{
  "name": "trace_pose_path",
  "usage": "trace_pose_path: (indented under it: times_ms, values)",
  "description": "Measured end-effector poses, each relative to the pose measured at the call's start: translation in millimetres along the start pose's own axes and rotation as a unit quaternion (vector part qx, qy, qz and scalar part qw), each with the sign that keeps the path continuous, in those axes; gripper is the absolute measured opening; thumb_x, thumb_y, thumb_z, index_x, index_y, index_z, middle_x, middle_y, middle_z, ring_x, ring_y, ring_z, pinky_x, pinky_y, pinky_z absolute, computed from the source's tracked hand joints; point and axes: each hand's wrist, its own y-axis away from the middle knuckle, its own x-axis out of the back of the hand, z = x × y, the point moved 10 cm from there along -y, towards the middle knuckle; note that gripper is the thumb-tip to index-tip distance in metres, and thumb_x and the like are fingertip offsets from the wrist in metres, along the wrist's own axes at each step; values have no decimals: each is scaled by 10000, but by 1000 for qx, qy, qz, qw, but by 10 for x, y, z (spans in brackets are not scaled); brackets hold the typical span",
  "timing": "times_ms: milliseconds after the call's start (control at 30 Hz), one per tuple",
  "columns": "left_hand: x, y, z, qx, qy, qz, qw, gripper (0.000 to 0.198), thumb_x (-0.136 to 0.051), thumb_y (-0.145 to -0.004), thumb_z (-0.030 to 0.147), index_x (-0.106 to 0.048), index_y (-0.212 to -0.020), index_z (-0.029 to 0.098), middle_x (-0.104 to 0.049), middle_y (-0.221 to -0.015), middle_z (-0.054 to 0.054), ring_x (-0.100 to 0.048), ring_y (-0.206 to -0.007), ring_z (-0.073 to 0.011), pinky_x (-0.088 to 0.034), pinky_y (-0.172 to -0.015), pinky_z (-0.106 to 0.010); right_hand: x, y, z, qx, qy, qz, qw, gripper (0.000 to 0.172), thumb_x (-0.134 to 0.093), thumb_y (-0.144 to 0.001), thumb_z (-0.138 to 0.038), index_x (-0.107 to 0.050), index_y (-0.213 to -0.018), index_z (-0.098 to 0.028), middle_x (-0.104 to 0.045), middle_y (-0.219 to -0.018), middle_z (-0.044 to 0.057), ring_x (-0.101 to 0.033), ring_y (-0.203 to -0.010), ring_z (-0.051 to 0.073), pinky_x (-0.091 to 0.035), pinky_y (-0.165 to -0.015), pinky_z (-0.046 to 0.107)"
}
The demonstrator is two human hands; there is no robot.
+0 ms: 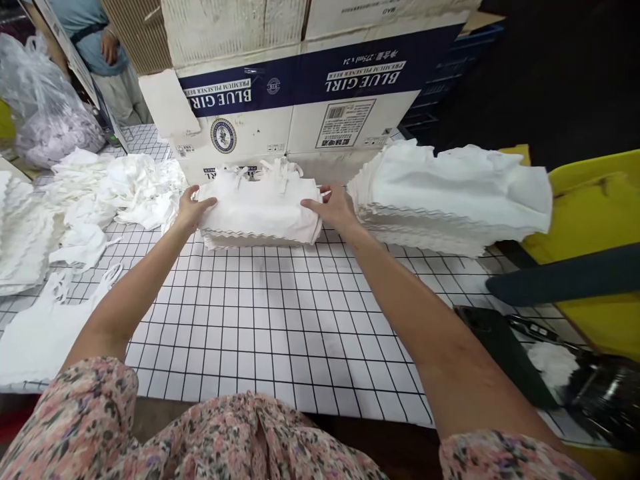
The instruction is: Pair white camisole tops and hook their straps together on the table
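- Both arms reach straight out to the tabletop's (280, 320) far edge.
- Left hand (190, 210) and right hand (333, 208) clasp the white stack's (260, 210) ends, fingers curled against it.

Just one cam here, worn on the person's head. It looked forward and down across the table (280, 320), pretty close in: both arms stretched out from the bottom edge, and the left hand (189, 208) and right hand (333, 208) on the stack (260, 210) sat mid-frame, box (300, 87) behind.
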Motion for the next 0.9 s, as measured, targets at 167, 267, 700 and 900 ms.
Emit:
trace_pose_path:
  times_ms: [167,267,700,900]
  values:
    - [-26,-107,7,-43,-9,13,999,845,-802,-750,109,-523,-1540,222,-702,-1240,-137,-745,-1205,-346,-631,-1066,-525,-69,-46,-91,27,0,-1,1000,269,-724,-787,-449,-636,-914,-228,-717,-992,109,-622,-930,287,-537,-957,489]
    - [-43,-181,37,-70,6,22,997,858,-751,-770,106,-480,-1577,210,-726,-1148,-116,-767,-1128,-329,-638,-1046,-517,-4,-182,-269,65,-3,33,997,248,-663,-861,-452,-673,-987,-239,-734,-1100,137,-633,-1035,324,-530,-1032,519]
    - [-84,-363,-21,-117,-19,21,993,876,-856,-805,247,-468,-1590,294,-641,-1433,-111,-578,-1464,-332,-541,-1202,-466,-18,-257,-414,103,70,70,990,362,-406,-1043,-379,-650,-1232,-190,-694,-1193,197,-652,-1181,359,-490,-1111,529]
    - [-42,-235,-34,-128,-17,48,990,875,-811,-866,325,-399,-1637,288,-673,-1368,-108,-656,-1328,-299,-576,-1144,-424,-31,-487,-634,98,82,54,990,341,-405,-1061,-365,-632,-1265,-211,-698,-1223,169,-654,-1198,343,-468,-1136,509]
